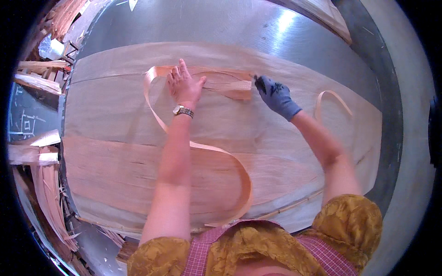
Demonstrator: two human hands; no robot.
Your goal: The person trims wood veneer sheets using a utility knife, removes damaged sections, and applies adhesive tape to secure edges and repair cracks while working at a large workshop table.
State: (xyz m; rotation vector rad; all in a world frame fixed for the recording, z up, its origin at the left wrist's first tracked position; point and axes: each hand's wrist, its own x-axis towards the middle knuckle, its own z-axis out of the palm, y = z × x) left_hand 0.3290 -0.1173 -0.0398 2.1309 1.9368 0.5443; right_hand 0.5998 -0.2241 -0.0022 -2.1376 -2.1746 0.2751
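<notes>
My bare left hand, with a watch on its wrist, lies with fingers spread on a strip of thin wood veneer. Under it spreads a large pale veneer sheet. My right hand wears a blue-grey glove with dark fingertips. It is closed beside the strip's right end, and a small tip pokes out from the fingers; what it belongs to is hidden. A long narrow veneer ribbon curls from near my left hand down toward my body.
A short curled veneer offcut lies on the sheet at the right. The sheet rests on a grey metal tabletop. Veneer scraps are heaped along the left, near a white container. More veneer lies at the far right.
</notes>
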